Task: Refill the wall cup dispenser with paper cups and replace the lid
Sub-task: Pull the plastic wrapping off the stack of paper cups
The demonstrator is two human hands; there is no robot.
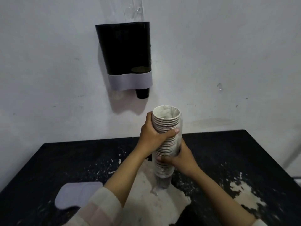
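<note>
A tall stack of white paper cups [166, 121] stands nearly upright over the table, wrapped in a clear plastic sleeve, mouth up. My left hand [151, 137] grips its upper part, thumb across the front. My right hand [180, 159] grips the lower part. On the wall above hangs the cup dispenser [125, 51], a dark translucent body with a pale grey band at the bottom and an open top. One dark cup [142, 93] pokes out of its right outlet. The pale grey lid [76, 194] lies flat on the table at the left front.
The black table [65, 160] has worn pale patches in the middle and at the right. A clear plastic sleeve [133, 10] hangs on the wall above the dispenser. A small clear hook [219, 88] sticks to the wall at the right.
</note>
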